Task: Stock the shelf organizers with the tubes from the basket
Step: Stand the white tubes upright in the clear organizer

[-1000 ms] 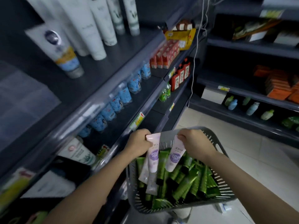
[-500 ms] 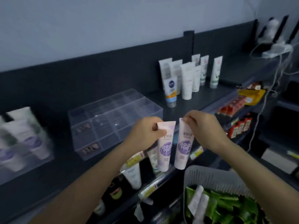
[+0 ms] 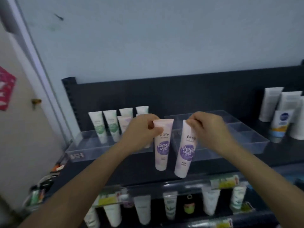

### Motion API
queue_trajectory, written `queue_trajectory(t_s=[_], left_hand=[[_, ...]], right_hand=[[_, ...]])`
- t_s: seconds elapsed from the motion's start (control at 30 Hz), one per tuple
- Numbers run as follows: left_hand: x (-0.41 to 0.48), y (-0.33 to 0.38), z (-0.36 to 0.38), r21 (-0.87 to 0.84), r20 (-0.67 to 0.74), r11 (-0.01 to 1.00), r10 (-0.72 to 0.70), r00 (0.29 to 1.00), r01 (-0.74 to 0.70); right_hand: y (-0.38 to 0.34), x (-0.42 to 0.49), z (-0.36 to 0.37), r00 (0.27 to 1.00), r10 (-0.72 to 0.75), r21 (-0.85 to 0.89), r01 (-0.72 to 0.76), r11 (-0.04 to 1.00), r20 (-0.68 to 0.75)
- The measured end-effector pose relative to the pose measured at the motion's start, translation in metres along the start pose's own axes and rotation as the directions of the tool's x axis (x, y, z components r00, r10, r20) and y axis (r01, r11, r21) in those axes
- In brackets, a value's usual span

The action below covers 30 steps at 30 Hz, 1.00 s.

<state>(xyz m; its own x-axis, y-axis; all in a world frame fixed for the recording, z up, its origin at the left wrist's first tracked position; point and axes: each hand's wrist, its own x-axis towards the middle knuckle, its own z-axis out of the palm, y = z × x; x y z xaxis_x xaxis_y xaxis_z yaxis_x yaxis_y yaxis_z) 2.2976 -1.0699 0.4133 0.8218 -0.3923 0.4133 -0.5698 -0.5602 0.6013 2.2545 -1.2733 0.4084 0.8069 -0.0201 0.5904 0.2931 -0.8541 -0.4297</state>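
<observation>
My left hand (image 3: pixel 139 129) pinches the flat top end of a pink tube with a purple label (image 3: pixel 162 148), which hangs cap down. My right hand (image 3: pixel 209 127) holds a second pink and purple tube (image 3: pixel 185 152) the same way, just to the right. Both tubes hang in front of two clear shelf organizers on the top shelf. The left organizer (image 3: pixel 88 148) holds several white and green tubes (image 3: pixel 99 125) standing at its back. The right organizer (image 3: pixel 251 142) shows bare compartments. The basket is out of view.
Tall white tubes and a blue-capped tube (image 3: pixel 279 124) stand at the shelf's right end. The shelf below carries a row of white tubes (image 3: pixel 143 209) behind yellow price labels. A door with a handle (image 3: pixel 35 102) is at the left.
My view has swung left and up from the basket to the top shelf. Both hands carried their tubes up and now hold them before the organizers.
</observation>
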Motion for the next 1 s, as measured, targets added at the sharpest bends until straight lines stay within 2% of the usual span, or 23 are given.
queue_trajectory(t_s=[0.2,0.33,0.5,0.7,0.87,1.0], left_hand=[[-0.022,-0.058,-0.079,0.08,-0.135,0.99,-0.103,0.985,0.115],[-0.018,-0.089,-0.115,0.108,-0.265,0.982,-0.122,0.957,0.155],[-0.004,-0.127,-0.142,0.125,-0.341,0.971,-0.152,0.927,0.205],[0.007,-0.167,-0.154,0.081,-0.3,0.97,-0.193,0.934,0.227],[0.012,-0.194,-0.145,0.019,-0.228,0.968,-0.238,0.944,0.249],[0.015,-0.207,-0.135,-0.02,-0.169,0.967,-0.255,0.952,0.256]], right_hand=[[-0.056,0.038,0.054,0.995,-0.064,0.109,0.056,0.992,0.076],[-0.095,0.067,0.081,0.992,-0.106,0.156,0.094,0.983,0.074],[-0.132,0.101,0.11,0.989,-0.139,0.153,0.13,0.98,0.053],[-0.154,0.124,0.147,0.989,-0.141,0.04,0.14,0.989,0.037],[-0.15,0.131,0.185,0.979,-0.129,-0.022,0.134,0.991,0.159],[-0.146,0.133,0.202,0.947,-0.153,-0.144,0.2,0.969,0.282]])
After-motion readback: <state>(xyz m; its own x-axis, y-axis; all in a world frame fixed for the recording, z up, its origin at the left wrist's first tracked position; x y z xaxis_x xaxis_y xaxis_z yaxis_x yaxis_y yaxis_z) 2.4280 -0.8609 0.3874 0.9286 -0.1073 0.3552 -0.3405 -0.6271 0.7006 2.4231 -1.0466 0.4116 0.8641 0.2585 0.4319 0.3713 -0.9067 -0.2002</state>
